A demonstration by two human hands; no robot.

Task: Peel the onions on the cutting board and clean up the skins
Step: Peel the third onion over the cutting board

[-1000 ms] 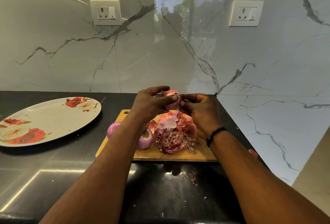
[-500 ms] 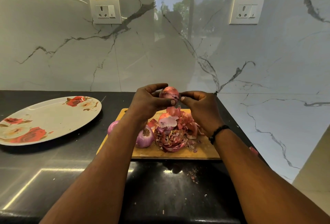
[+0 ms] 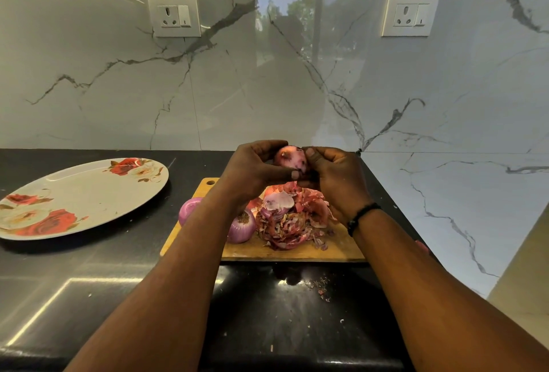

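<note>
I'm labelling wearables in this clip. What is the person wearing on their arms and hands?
Both forearms are bare, with no sleeves in view and no gloves. The left hand shows nothing worn. The right hand has a thin black band around its wrist.

Skin heap (image 3: 292, 223) crowding cutting board (image 3: 297, 251)

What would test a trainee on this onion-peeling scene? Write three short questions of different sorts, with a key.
1. True or false: the floral plate holds peeled onions.
2. Which hands grip the raised onion? A left hand only; B right hand only; C both.
3. Fill in: the skin pile lies on the ____.

Key: 1 false; 2 C; 3 cutting board.
</note>
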